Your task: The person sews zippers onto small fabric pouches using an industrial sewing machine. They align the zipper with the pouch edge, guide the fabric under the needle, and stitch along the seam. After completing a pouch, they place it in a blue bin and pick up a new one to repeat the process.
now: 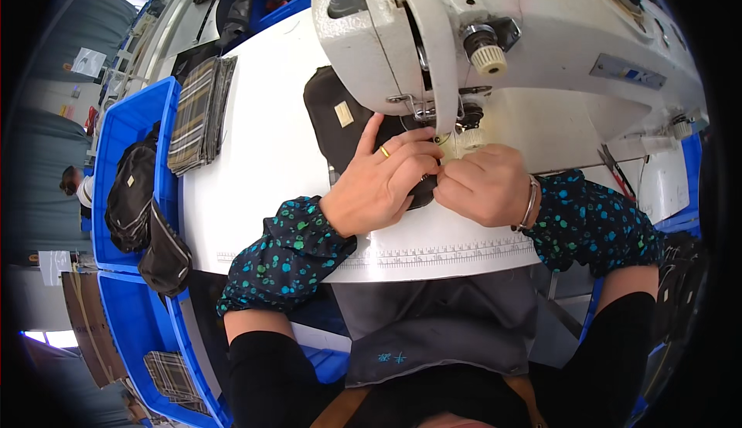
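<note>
A white sewing machine [379, 38] stands over the white table, its needle area just beyond my hands. Under its head lies a black fabric piece [328, 111] with a small cream label. My left hand [386, 167] rests flat on this piece, fingers spread, a gold ring on one finger. My right hand [485, 187] is closed at the piece's right edge, fingertips pinched together close to the left fingers. What the pinch holds is mostly hidden behind the fingers. Dark patterned sleeve covers reach from both wrists up the forearms.
Plaid fabric pieces [202, 111] are stacked at the table's left. Beside them a blue bin [108, 142] holds black pouches [130, 196]; another blue bin [127, 312] holds plaid cloth. Red-handled scissors [616, 171] lie at right. A printed ruler [433, 259] runs along the front edge.
</note>
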